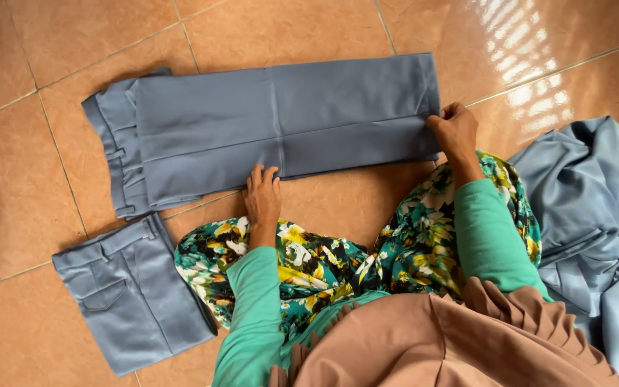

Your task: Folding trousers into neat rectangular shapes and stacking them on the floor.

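Here, from the head view: grey-blue trousers [281, 129] spread flat on the tiled floor [30, 172], folded lengthwise, waistband to the left, hem to the right. Left hand [262, 195] flat on the near edge about midway along, fingers spread, gripping nothing. Right hand [454, 129] at the hem end, fingers pinching the cloth's corner. Both arms in green sleeves, over a floral garment [324, 261] across the lap. Near left, a second pair [132, 290], folded small, just below the waistband and apart from both hands. At right, a heap of grey-blue cloth [596, 215], crumpled, beside the right arm.
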